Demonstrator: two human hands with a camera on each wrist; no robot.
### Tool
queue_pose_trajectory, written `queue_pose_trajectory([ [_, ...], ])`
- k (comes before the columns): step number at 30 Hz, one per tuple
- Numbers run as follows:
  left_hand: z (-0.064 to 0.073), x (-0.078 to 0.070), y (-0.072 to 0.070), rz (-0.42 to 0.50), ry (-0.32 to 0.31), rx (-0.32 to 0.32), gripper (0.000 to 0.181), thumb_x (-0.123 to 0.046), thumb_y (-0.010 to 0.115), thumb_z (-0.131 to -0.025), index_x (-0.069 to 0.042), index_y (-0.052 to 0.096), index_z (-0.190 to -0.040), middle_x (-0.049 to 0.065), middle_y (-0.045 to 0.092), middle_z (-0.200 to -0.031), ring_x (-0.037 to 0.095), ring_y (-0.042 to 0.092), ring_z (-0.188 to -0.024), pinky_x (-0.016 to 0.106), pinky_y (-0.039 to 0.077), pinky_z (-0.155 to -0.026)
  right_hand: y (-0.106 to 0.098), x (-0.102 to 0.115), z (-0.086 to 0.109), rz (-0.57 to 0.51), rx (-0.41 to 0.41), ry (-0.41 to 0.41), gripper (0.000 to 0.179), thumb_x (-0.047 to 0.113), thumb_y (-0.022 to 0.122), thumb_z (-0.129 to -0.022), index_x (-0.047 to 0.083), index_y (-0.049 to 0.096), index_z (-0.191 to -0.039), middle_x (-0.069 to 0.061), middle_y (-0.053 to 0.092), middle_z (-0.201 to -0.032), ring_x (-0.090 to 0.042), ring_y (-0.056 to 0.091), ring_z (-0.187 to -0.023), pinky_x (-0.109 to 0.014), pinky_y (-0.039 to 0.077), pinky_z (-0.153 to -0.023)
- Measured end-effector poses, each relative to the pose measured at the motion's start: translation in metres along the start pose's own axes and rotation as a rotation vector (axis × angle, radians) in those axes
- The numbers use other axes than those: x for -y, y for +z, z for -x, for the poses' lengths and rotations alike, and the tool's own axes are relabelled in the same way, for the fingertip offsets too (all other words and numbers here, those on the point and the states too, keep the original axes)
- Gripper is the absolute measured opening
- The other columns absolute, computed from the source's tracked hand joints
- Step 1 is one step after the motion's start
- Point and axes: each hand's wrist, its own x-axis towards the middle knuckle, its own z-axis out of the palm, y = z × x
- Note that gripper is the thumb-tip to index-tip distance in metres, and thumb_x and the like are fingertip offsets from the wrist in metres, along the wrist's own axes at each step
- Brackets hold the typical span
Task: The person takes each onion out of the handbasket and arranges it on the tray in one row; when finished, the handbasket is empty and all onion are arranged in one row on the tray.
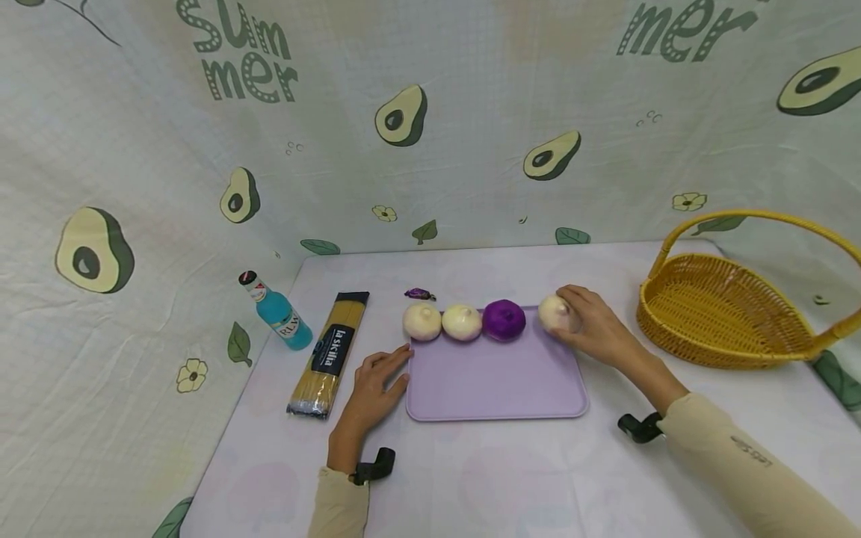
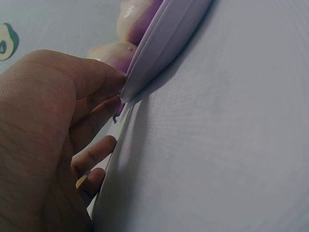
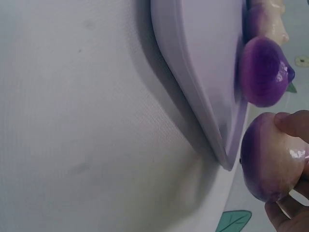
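My right hand (image 1: pixel 592 325) holds a white-and-purple turnip (image 3: pixel 270 159) at the far right corner of the lilac tray (image 1: pixel 498 381), fingers and thumb around its sides. Along the tray's far edge sit two more turnips, a left one (image 1: pixel 422 321) and a middle one (image 1: pixel 462 322), pale side up, then a purple onion-like bulb (image 1: pixel 504 320). A gap separates that bulb from the held turnip. At the tray's left edge, my left hand (image 1: pixel 373 392) has its fingertips right at the rim (image 2: pixel 145 63), fingers loosely bent and spread, thumb toward me.
Left of the tray lie a spaghetti pack (image 1: pixel 329 355) and a blue bottle (image 1: pixel 276 310), which stands near the table's left edge. A purple-wrapped candy (image 1: pixel 420 294) lies behind the turnips. On the right stands a yellow wicker basket (image 1: pixel 713 359) with a tall handle.
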Motion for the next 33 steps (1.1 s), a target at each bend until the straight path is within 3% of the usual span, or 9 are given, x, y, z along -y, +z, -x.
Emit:
queue_pose_trajectory([
  [9,0.000,0.000,0.001,0.002,0.008,-0.004,0.046,-0.029,0.058,-0.101,-0.030,0.052,-0.147,-0.015,0.041,-0.154,0.020,0.036,-0.136,0.049,0.022,-0.110,0.010,0.000,-0.002,0.002,-0.012,-0.036,0.071,0.015,0.083,-0.081,-0.007,0.048,-0.139,-0.027,0.045,-0.142,-0.047,0.038,-0.132,-0.062,0.030,-0.108],
  [16,-0.001,0.002,0.002,-0.003,0.027,-0.015,0.047,-0.028,0.058,-0.101,-0.028,0.052,-0.147,-0.012,0.043,-0.154,0.023,0.037,-0.135,0.050,0.021,-0.110,0.013,0.001,-0.005,-0.018,0.006,-0.013,0.071,0.018,0.083,-0.083,-0.007,0.048,-0.140,-0.026,0.044,-0.144,-0.046,0.037,-0.134,-0.063,0.029,-0.108],
  [33,-0.001,0.002,0.001,-0.007,0.006,-0.001,0.046,-0.030,0.058,-0.101,-0.031,0.052,-0.147,-0.017,0.041,-0.154,0.019,0.035,-0.136,0.049,0.021,-0.111,0.021,-0.002,-0.009,-0.016,0.033,-0.002,0.071,0.019,0.082,-0.084,-0.008,0.047,-0.140,-0.028,0.043,-0.144,-0.047,0.038,-0.133,-0.063,0.031,-0.107],
])
